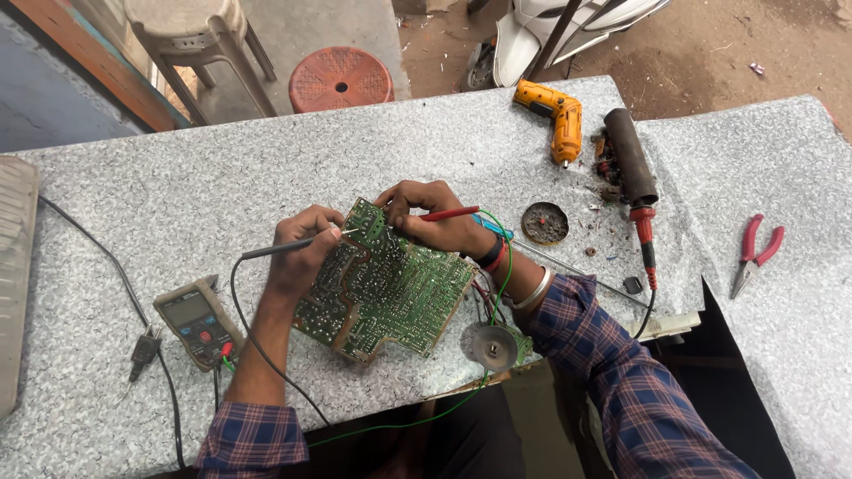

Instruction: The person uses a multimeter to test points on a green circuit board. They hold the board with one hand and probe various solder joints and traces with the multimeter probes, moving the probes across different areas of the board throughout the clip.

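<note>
A green circuit board (390,288) lies solder side up on the speckled grey table (222,195). My left hand (302,253) grips a black test probe (271,249), its tip touching the board's upper edge. My right hand (435,217) holds a red test probe (451,213) and also rests on the board's top corner. The black lead runs down to a multimeter (197,321) at the left. A round metal part (490,345) with wires lies by my right forearm.
An orange drill (555,113), a dark cylindrical tool (630,158), a red-handled screwdriver (646,239) and a round tin (544,222) lie at the right. Red pliers (754,253) rest on the neighbouring table. Plastic stools (340,80) and a scooter (568,27) stand beyond the far edge.
</note>
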`<state>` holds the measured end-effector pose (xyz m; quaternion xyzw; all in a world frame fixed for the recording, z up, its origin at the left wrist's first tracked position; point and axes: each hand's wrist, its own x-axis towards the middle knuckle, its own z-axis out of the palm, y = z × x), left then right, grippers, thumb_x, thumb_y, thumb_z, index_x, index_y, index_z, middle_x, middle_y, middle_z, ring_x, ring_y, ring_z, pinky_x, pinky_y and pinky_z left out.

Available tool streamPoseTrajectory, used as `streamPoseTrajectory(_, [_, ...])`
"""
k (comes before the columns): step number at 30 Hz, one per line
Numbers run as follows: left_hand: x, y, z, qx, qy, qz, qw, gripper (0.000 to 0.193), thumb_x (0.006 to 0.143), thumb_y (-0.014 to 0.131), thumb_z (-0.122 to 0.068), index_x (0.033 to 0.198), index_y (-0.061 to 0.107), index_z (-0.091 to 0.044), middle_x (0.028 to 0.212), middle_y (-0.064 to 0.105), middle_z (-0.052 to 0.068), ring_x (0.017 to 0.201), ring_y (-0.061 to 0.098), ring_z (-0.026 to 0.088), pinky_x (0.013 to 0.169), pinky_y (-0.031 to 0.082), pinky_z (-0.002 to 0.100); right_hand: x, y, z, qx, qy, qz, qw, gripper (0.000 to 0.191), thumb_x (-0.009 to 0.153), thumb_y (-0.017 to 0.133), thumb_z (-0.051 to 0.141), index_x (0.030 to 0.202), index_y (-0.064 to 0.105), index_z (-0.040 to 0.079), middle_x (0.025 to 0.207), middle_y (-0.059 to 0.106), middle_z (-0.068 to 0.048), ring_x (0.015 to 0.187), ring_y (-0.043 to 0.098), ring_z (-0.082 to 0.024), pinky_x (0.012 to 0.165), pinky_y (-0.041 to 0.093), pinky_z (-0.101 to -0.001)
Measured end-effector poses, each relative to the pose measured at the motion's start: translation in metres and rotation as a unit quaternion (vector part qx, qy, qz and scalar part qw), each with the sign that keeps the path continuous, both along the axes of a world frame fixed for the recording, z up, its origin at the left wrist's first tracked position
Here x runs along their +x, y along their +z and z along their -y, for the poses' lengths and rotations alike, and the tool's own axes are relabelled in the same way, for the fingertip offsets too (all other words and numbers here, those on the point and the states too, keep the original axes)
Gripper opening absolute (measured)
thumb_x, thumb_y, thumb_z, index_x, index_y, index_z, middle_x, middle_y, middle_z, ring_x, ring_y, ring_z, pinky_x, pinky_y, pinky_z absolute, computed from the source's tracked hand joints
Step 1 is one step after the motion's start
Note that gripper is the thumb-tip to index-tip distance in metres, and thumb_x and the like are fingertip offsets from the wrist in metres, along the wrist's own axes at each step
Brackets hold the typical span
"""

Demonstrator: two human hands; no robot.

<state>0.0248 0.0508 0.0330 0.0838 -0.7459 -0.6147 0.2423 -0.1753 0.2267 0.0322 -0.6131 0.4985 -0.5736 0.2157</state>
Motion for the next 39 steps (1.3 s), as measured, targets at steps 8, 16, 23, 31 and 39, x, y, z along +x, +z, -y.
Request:
streamPoseTrajectory(8, [0.001,0.002,-0.001,-0.001,0.022,0.000,1.000,0.024,0.088,0.066,-0.016,0.069,0.056,-0.003,0.096,0.072,0.008,0.073,0.053,0.006,0.063,0.043,0.026,0.002,0.002,0.000,0.001,-0.010,-0.006,1.000,0.008,0.086,0.057,0.007,0.083,0.062,0.001,0.088,0.070,-0.010,0.111,0.072,-0.025,0.084,0.058,-0.0345])
streamPoseTrajectory(16, [0.001,0.003,-0.001,0.025,0.015,-0.002,1.000,0.023,0.088,0.065,-0.015,0.070,0.056,-0.003,0.095,0.071,0.008,0.065,0.049,0.004,0.056,0.040,0.024,0.002,0.004,0.001,0.007,-0.021,-0.022,0.999,0.008,0.084,0.056,0.004,0.082,0.062,0.000,0.090,0.071,-0.011,0.111,0.072,-0.024,0.081,0.058,-0.0336])
streamPoseTrajectory(23, [0.001,0.001,0.000,0.027,0.011,-0.005,1.000,0.021,0.090,0.066,-0.015,0.074,0.060,-0.002,0.095,0.070,0.008,0.067,0.050,0.003,0.058,0.041,0.023,0.003,0.006,-0.001,0.016,-0.019,-0.010,1.000,0.007,0.085,0.057,0.005,0.083,0.062,0.000,0.092,0.071,-0.011,0.109,0.072,-0.024,0.081,0.058,-0.0330])
streamPoseTrajectory(31, [0.002,-0.008,0.002,0.034,0.021,0.008,0.999,0.022,0.090,0.065,-0.014,0.072,0.059,-0.001,0.097,0.071,0.007,0.067,0.050,0.003,0.059,0.041,0.023,0.002,0.003,0.001,-0.004,-0.017,-0.025,1.000,0.008,0.087,0.061,0.009,0.083,0.062,0.002,0.087,0.070,-0.008,0.112,0.072,-0.025,0.086,0.058,-0.0349])
streamPoseTrajectory(39, [0.004,-0.023,0.012,0.002,0.019,0.010,1.000,0.023,0.090,0.064,-0.018,0.074,0.059,-0.002,0.095,0.070,0.004,0.071,0.051,0.005,0.063,0.041,0.025,0.000,0.005,0.000,0.010,-0.028,-0.054,0.998,0.011,0.088,0.063,0.013,0.086,0.066,0.004,0.103,0.074,-0.012,0.102,0.074,-0.024,0.087,0.059,-0.0362])
